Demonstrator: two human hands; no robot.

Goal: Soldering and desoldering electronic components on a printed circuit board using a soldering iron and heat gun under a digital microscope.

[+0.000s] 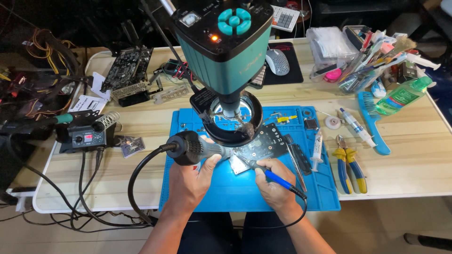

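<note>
My left hand [190, 181] grips a black hot-air gun handle [190, 146] with its cable looping off to the left; the nozzle points right, under the microscope. My right hand [275, 186] holds a blue-handled soldering iron [278, 179] like a pen, its tip on a dark circuit board [263, 141]. The board lies on a blue work mat [226, 188], below the ring light of a teal microscope [225, 51] that hides part of it.
A soldering station [84, 136] stands left of the mat. Right of it lie yellow-and-blue pliers [348, 164], a syringe [318, 150], a blue comb [374, 122] and a green bottle [405, 96]. A graphics card [127, 70], a mouse [278, 61] and tool containers [367, 56] sit behind.
</note>
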